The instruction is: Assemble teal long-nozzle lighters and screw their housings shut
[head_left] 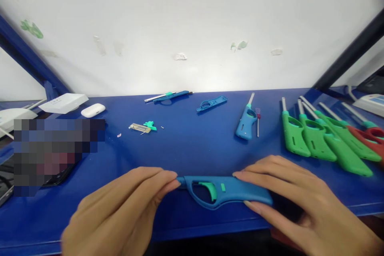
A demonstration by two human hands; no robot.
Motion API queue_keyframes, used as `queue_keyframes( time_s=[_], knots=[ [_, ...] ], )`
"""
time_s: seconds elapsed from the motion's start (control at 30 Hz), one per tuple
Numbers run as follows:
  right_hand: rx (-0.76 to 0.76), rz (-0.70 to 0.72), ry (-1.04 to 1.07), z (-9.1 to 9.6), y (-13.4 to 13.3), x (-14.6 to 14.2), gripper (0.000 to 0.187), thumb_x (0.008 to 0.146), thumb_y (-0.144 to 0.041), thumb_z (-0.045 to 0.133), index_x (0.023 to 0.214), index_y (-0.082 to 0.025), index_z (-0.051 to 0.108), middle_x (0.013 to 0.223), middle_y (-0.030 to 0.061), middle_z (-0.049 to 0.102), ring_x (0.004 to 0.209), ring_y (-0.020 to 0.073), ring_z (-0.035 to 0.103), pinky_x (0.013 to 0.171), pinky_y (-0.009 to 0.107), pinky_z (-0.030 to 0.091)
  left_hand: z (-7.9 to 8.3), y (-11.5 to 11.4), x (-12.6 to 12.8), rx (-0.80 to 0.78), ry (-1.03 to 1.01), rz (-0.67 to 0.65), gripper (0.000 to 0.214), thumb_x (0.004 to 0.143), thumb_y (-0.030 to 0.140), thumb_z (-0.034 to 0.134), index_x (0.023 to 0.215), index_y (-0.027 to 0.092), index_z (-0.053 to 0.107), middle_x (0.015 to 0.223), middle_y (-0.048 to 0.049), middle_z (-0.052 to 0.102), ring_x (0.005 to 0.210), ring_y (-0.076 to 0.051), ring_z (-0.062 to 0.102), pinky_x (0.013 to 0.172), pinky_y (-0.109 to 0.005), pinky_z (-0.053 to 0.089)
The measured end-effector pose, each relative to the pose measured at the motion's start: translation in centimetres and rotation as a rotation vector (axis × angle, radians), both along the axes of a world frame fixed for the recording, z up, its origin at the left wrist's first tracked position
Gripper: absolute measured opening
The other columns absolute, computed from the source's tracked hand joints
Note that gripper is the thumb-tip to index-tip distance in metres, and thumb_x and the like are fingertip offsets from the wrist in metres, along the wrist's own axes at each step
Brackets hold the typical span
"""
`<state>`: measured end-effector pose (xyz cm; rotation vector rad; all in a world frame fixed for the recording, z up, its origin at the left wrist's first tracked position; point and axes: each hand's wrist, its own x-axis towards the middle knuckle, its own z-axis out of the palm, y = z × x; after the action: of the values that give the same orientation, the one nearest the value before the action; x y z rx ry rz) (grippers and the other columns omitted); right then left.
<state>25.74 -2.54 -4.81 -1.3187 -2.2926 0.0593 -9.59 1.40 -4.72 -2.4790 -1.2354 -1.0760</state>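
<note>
A blue gas lighter body [237, 189] with a green trigger lies level between my hands, close to the front edge of the blue table. My left hand [123, 208] pinches its narrow front end between thumb and fingers, which cover that tip. Around the wide handle end, my right hand [297, 200] has its thumb below and its fingers above. Farther back are a loose blue casing half [216, 103] and another blue half [172, 96] with a metal tube. A clear fuel tank [140, 128] lies beside a small green part [150, 125].
A blue lighter [246, 123] and a small screwdriver [258, 122] lie right of centre. Several green lighters [297, 136] and some red ones [364, 139] fill the right side. At left are a white earbud case [93, 110], a white box [64, 103] and a blurred-out dark device.
</note>
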Motion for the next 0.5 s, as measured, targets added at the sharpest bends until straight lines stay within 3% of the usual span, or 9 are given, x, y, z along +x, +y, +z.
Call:
queue_keyframes(
  time_s=[0.07,0.1,0.2,0.27,0.37,0.5],
  knots=[
    [0.006,0.003,-0.008,0.0,0.0,0.0,0.043,0.099,-0.035,0.070,0.141,-0.038,0.062,0.127,0.0019,0.077,0.118,0.0252,0.072,0.105,0.048,0.062,1.4,0.7,2.3,-0.047,0.051,-0.111,0.026,0.107,0.022,0.055,0.129,0.032,0.066,0.117,0.0005,0.079,0.101,-0.022,0.077,0.093,-0.040,0.068],
    [0.008,0.002,-0.011,0.0,0.0,0.0,0.043,0.099,-0.035,0.070,0.141,-0.038,0.062,0.127,0.0017,0.077,0.118,0.0252,0.071,0.105,0.048,0.062,1.5,0.9,3.0,-0.103,0.102,-0.125,0.026,0.108,0.027,0.055,0.131,0.032,0.065,0.123,-0.0008,0.077,0.111,-0.026,0.075,0.093,-0.045,0.068],
    [0.005,0.010,-0.014,0.1,0.0,-0.1,0.043,0.099,-0.034,0.070,0.141,-0.037,0.062,0.126,0.0023,0.077,0.118,0.0253,0.072,0.104,0.047,0.062,0.4,0.6,3.3,-0.230,0.210,-0.096,0.042,0.110,0.041,0.052,0.151,0.034,0.053,0.142,-0.0055,0.070,0.131,-0.035,0.066,0.099,-0.061,0.064],
    [0.008,0.015,-0.014,0.1,0.0,-0.1,0.043,0.099,-0.033,0.070,0.141,-0.037,0.062,0.125,0.0025,0.077,0.117,0.0252,0.072,0.104,0.047,0.062,-0.3,0.4,3.0,-0.275,0.231,-0.095,0.045,0.110,0.040,0.050,0.155,0.034,0.050,0.147,-0.0059,0.066,0.134,-0.035,0.063,0.103,-0.064,0.061],
    [0.022,0.011,-0.017,0.1,0.0,-0.1,0.043,0.100,-0.033,0.069,0.142,-0.037,0.061,0.125,0.0025,0.077,0.117,0.0257,0.072,0.105,0.048,0.061,-0.1,0.6,2.9,-0.277,0.218,-0.169,0.037,0.110,0.027,0.049,0.145,0.031,0.059,0.134,-0.0050,0.072,0.121,-0.030,0.069,0.100,-0.055,0.063],
    [0.018,0.011,-0.030,0.1,0.0,0.1,0.044,0.100,-0.034,0.069,0.142,-0.038,0.060,0.126,0.0018,0.076,0.118,0.0249,0.072,0.105,0.048,0.062,0.9,1.1,3.3,-0.208,0.181,-0.225,0.033,0.108,0.016,0.047,0.132,0.025,0.068,0.114,-0.0044,0.077,0.096,-0.025,0.075,0.082,-0.043,0.065]
  ],
)
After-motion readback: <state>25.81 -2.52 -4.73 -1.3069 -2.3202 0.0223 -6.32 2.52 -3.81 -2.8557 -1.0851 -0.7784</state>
